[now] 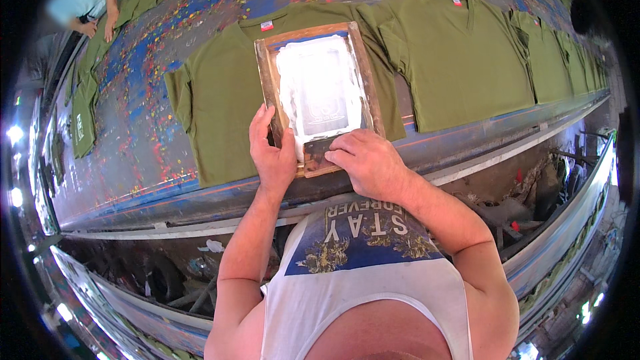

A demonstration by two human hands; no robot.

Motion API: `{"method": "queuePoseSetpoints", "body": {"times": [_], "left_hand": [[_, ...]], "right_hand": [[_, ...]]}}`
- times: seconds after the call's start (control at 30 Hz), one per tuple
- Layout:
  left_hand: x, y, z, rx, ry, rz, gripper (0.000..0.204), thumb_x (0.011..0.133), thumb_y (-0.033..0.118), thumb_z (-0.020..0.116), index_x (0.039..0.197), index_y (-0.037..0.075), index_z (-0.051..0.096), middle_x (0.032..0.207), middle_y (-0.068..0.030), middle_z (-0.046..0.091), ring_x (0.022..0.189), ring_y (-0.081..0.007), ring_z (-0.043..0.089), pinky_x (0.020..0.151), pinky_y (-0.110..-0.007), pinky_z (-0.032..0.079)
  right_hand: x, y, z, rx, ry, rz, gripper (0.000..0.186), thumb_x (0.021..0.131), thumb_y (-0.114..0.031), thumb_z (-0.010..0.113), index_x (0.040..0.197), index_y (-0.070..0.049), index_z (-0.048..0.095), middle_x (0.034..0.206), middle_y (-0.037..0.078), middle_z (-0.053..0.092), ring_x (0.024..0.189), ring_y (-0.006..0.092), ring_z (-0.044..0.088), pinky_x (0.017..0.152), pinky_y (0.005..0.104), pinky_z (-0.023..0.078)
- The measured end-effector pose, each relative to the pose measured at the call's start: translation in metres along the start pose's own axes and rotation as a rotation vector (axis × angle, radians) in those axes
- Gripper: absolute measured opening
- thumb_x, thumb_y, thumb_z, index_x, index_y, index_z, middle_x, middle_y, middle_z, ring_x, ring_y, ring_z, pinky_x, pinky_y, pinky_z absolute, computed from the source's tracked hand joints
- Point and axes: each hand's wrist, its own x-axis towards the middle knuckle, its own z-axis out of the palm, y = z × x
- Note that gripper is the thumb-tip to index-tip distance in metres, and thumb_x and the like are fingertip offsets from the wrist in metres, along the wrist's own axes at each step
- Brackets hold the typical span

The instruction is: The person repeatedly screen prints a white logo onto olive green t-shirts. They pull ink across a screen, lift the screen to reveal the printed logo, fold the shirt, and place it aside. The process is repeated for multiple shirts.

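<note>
The long desk is blue and grey, flecked with red, yellow and white spots. Olive shirts lie side by side along its near edge, collars pointing away; further shirts lie toward its left side.

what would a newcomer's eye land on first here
The wooden-framed printing screen glares white over an olive T-shirt, between the left hand and the right hand. Beyond it spreads a colour-speckled table, with a row of olive T-shirts laid out to the right.
</note>
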Motion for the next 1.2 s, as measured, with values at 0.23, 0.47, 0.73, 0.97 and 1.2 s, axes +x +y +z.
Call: {"method": "queuePoseSetpoints", "body": {"times": [0.23,0.47,0.73,0.97,1.2], "left_hand": [[0.004,-0.006,0.002,0.032,-0.012,0.053,0.054,0.092,-0.009,0.075,0.144,0.001,0.072,0.158,-0.0277,0.064,0.151,-0.0438,0.059,0.129,-0.053,0.044],[-0.006,-0.006,-0.001,0.096,0.062,0.265,0.04,0.094,-0.011,0.072,0.132,0.001,0.078,0.158,-0.0332,0.061,0.149,-0.0483,0.057,0.128,-0.056,0.042],[-0.01,0.003,-0.005,0.132,0.125,0.373,0.034,0.097,-0.009,0.07,0.13,0.0,0.079,0.159,-0.035,0.058,0.15,-0.0504,0.057,0.127,-0.055,0.042],[-0.013,0.047,0.002,-0.029,0.12,0.164,0.04,0.098,-0.01,0.07,0.135,0.0,0.076,0.167,-0.0289,0.055,0.155,-0.0423,0.057,0.128,-0.051,0.045],[-0.03,0.115,0.131,-0.149,0.133,0.133,0.035,0.105,-0.005,0.072,0.14,0.0,0.074,0.17,-0.0241,0.053,0.152,-0.0313,0.059,0.118,-0.04,0.053]], "right_hand": [[-0.012,-0.005,-0.004,0.122,-0.048,0.037,0.04,0.086,-0.009,0.087,0.124,-0.007,0.079,0.132,0.011,0.074,0.127,0.0358,0.069,0.109,0.0502,0.058],[-0.034,0.009,-0.011,0.107,0.462,0.325,0.056,0.094,-0.01,0.086,0.147,-0.001,0.07,0.149,0.022,0.067,0.139,0.0439,0.063,0.121,0.0508,0.051],[-0.042,0.053,0.007,0.705,0.297,0.815,0.073,0.105,-0.024,0.085,0.166,0.003,0.055,0.13,0.013,0.069,0.116,0.0206,0.068,0.105,0.0371,0.058],[-0.049,0.05,-0.026,0.849,0.386,0.632,0.069,0.109,-0.018,0.083,0.168,0.003,0.054,0.132,0.007,0.064,0.115,0.0136,0.064,0.101,0.0327,0.057],[-0.126,0.133,-0.09,1.036,0.612,0.549,0.067,0.113,-0.017,0.076,0.171,0.004,0.05,0.15,0.006,0.067,0.127,0.0126,0.063,0.116,0.0314,0.049]]}}
